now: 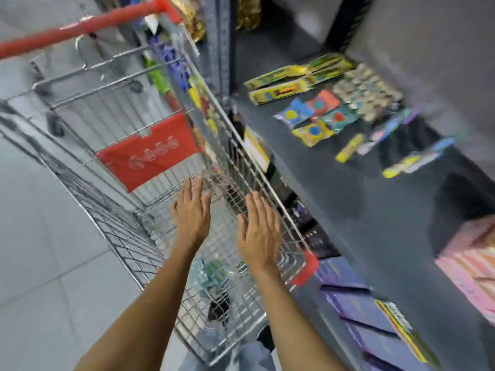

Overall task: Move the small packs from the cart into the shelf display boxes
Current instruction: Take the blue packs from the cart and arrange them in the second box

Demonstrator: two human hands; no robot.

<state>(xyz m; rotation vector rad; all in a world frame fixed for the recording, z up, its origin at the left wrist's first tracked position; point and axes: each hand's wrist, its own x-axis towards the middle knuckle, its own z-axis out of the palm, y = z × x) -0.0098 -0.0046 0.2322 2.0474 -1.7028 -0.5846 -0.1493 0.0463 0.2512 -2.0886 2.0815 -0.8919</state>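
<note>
A wire shopping cart (88,180) with a red handle (77,29) stands to the left of a dark shelf (348,199). Both my hands reach down into the basket, palms down, fingers spread, holding nothing: my left hand (191,210) and my right hand (258,231). A small clear pack with green and blue print (211,274) lies on the cart floor between my forearms. On the shelf lie several small colourful packs (313,116) and yellow display boxes (294,79). The frame is blurred.
A red child-seat flap (150,153) hangs inside the cart. Purple boxes (356,311) fill the lower shelf, pink ones (471,263) sit at far right. A grey shelf upright (218,49) rises behind the cart. Grey tiled floor (34,250) lies to the left.
</note>
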